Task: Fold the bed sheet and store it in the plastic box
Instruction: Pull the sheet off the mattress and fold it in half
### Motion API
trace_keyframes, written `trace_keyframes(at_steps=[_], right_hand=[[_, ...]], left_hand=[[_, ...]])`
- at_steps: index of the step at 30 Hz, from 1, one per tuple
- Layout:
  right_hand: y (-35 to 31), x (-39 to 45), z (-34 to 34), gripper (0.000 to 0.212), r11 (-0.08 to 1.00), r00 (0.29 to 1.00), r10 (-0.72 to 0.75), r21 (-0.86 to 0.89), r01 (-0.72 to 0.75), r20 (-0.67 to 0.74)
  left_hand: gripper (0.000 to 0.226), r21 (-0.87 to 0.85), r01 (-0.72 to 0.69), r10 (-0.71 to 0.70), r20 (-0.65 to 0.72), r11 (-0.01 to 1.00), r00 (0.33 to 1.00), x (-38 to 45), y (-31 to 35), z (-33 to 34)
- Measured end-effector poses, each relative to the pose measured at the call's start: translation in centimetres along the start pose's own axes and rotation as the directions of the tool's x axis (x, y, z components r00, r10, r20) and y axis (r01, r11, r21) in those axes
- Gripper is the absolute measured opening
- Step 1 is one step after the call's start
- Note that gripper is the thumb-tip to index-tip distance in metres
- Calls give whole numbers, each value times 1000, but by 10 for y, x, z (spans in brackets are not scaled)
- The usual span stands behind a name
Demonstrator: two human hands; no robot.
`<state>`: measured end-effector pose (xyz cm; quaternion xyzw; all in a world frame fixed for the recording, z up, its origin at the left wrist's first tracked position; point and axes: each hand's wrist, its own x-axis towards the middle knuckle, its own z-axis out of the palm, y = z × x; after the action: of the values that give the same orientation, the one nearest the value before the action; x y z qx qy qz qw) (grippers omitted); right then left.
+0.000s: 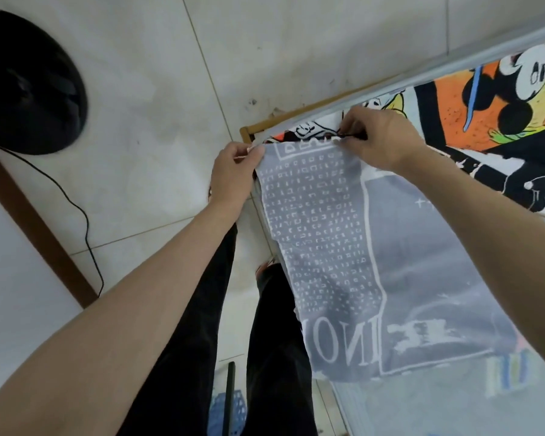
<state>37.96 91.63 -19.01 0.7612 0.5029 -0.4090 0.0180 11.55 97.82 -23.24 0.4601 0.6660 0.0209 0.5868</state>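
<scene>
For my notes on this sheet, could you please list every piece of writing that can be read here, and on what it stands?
"NON", upside down and seen through the cloth: large white letters on the grey bed sheet, low down.
Boxed word at the sheet's top edge, between left hand and right hand: unreadable.
Grid of small white characters: too small.
Cartoon cover: no words.
</scene>
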Motion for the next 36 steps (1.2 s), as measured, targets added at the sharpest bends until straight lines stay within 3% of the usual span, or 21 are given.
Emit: trace_keyframes(at_steps=[4,7,12,16,23,29,36], right_hand=[[-6,6,-4,21,992,998,-56,-110,56,2],[-11,14,-11,23,993,998,1,-114,5,59],[-18,30,-26,21,988,976,51,-154,-18,211],[-26,44,-35,15,977,949,41,-211,28,313],[-31,49,-13,30,934,999,-13,-355,28,44],[-33,31,16,34,910,975,-99,-414,9,-197],[-30,28,27,30,918,953,-131,-397,11,-275]], left_hand=[[20,-59,54,-54,-11,997,998,2,2,-5],[17,-105,82,-83,-10,991,996,6,6,-10],[19,-266,187,-180,50,946,982,8,10,-16],[16,-293,209,-205,46,933,978,8,14,-21],[17,-296,208,-212,20,932,977,13,15,-23],[16,-352,202,-213,9,914,977,16,15,-22],[17,-442,232,-241,36,867,970,18,14,-24]])
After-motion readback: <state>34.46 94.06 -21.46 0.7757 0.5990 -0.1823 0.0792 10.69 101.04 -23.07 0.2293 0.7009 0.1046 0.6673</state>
